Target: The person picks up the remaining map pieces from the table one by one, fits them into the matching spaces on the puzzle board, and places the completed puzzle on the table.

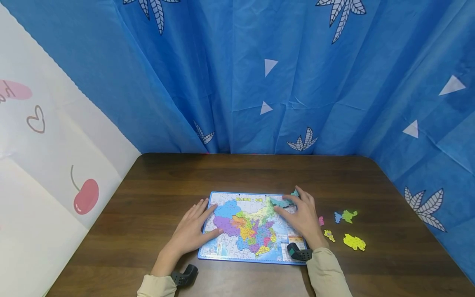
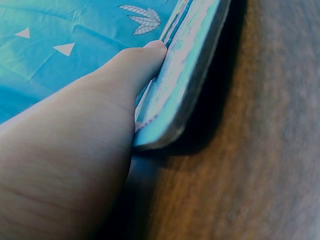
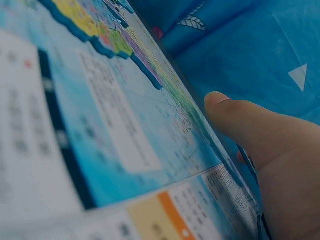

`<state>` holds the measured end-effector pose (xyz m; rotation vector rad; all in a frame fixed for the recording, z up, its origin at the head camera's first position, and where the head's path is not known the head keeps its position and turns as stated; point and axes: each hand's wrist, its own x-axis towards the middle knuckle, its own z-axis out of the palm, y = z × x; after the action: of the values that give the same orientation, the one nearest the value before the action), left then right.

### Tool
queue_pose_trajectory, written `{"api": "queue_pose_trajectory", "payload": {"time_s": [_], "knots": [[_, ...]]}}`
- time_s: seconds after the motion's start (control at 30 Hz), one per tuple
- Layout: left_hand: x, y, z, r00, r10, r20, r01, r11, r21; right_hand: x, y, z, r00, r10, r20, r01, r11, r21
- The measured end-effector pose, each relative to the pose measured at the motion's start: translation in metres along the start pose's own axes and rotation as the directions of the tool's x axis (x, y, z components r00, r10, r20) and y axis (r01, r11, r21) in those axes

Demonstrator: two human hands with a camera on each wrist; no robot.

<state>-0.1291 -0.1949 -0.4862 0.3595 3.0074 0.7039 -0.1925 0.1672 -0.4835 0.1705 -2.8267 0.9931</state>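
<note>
A map puzzle board (image 1: 248, 260) with a blue rim lies flat on the table, with colourful pieces filling much of the map. Across its left edge rests my left hand (image 1: 191, 231), fingers spread and fairly straight, thumb on the map; in the left wrist view the thumb (image 2: 142, 57) touches the board's surface (image 2: 175, 95). Over the upper right of the board, my right hand (image 1: 304, 214) holds a teal puzzle piece (image 1: 283, 203) between thumb and fingers. The hand hides part of that piece. The right wrist view shows the thumb (image 3: 235, 112) beyond the board's printed legend (image 3: 170, 215).
Loose puzzle pieces lie right of the board: a green one (image 1: 349, 216), a blue one (image 1: 337, 217), a pink one (image 1: 321, 221), a small yellow-and-purple one (image 1: 329, 235) and a larger yellow one (image 1: 354, 242). A blue curtain (image 1: 245, 123) hangs behind the brown table (image 1: 167, 177).
</note>
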Motion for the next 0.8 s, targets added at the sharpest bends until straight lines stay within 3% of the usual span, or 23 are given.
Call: {"api": "queue_pose_trajectory", "payload": {"time_s": [0.8], "knots": [[0.0, 0.0, 0.0, 1.0, 0.001, 0.001, -0.001, 1.0, -0.007, -0.002, -0.019, 0.008, 0.993, -0.116, 0.02, 0.115, 0.991, 0.066]]}}
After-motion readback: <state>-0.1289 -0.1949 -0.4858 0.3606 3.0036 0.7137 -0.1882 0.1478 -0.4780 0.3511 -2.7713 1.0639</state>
